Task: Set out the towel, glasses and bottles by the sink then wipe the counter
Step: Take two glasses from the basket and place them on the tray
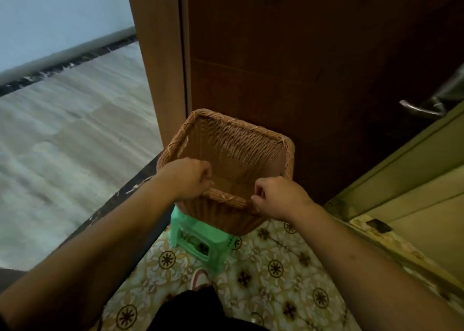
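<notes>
A square brown wicker basket (236,149) is in the middle of the view, above a small green plastic stool (198,240). My left hand (187,177) grips the basket's near rim at the left. My right hand (278,197) grips the same rim at the right. The basket looks empty inside. No towel, glasses or bottles are in view.
A dark wooden door (313,67) with a metal handle (419,109) stands right behind the basket. A pale stone counter (70,142) with a dark edge runs along the left. Patterned floor tiles (276,268) lie below, and a yellowish frame (401,180) is at the right.
</notes>
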